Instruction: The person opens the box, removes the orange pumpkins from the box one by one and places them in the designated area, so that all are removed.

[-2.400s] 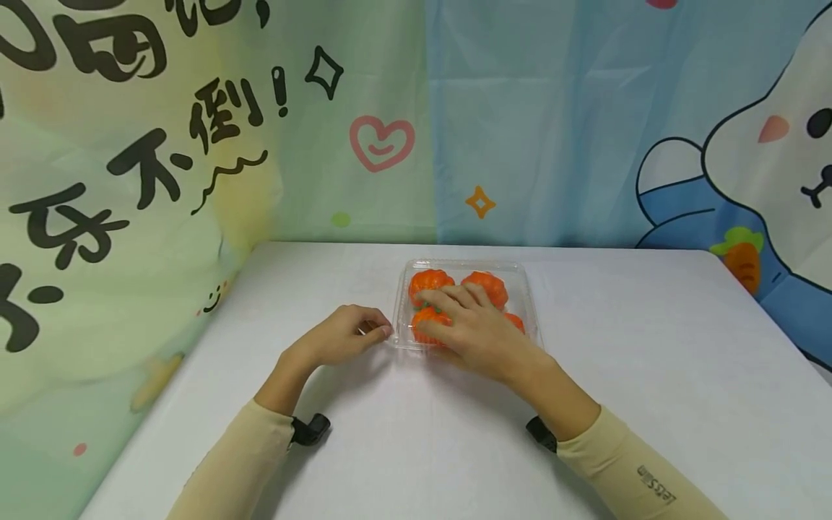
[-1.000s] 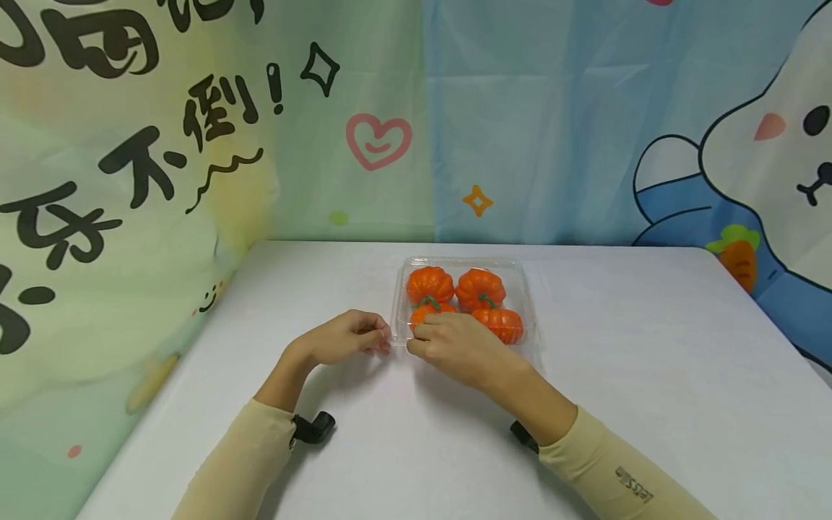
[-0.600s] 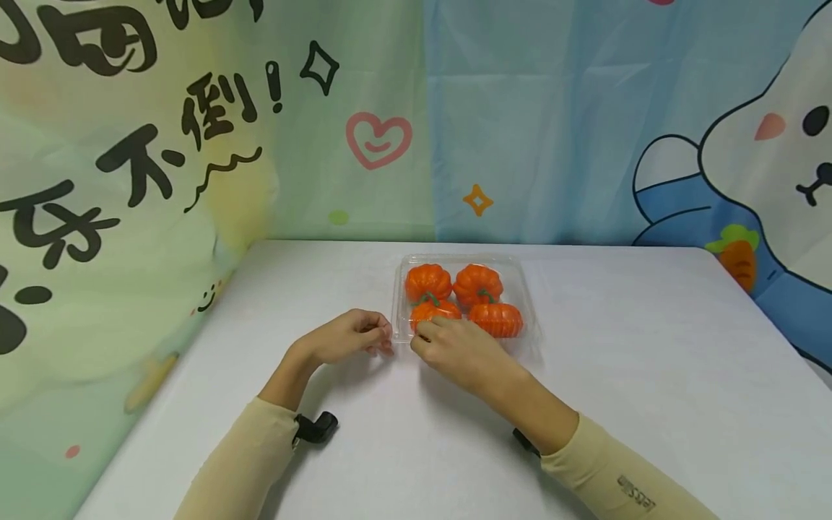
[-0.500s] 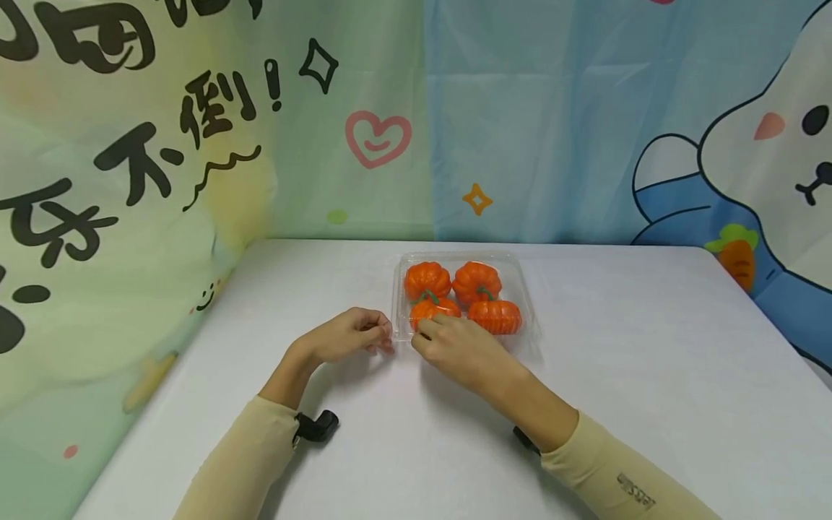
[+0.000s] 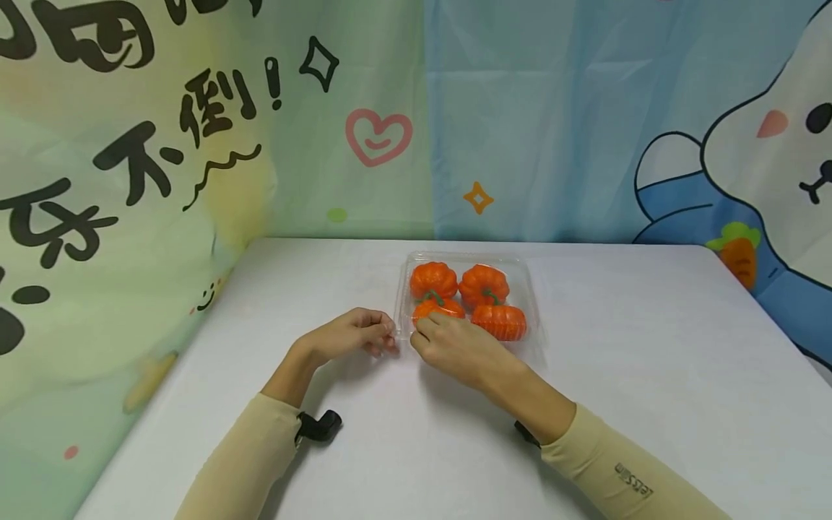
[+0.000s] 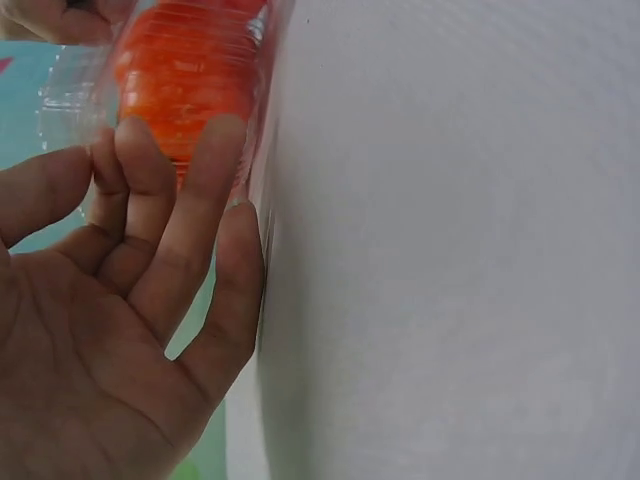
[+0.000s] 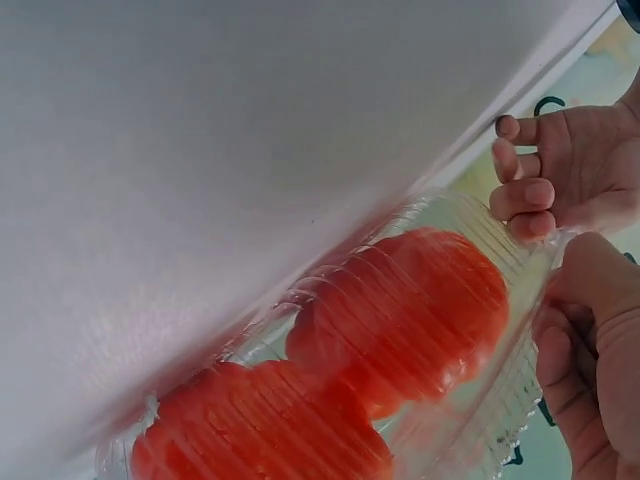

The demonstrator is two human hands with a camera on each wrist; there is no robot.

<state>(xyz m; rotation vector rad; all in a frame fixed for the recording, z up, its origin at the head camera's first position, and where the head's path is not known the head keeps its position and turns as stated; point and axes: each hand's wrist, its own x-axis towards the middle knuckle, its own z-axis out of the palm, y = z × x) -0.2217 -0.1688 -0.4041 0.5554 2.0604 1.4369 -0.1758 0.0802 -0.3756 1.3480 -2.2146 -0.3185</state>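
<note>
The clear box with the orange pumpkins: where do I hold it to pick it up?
Probably by the left and right walls of the box, one hand from each side: those walls stand opposite each other, with the pumpkins sitting between them.

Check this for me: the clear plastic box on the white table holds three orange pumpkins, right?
Not quite: the clear plastic box on the white table holds four orange pumpkins, not three, as the head view shows.
</note>
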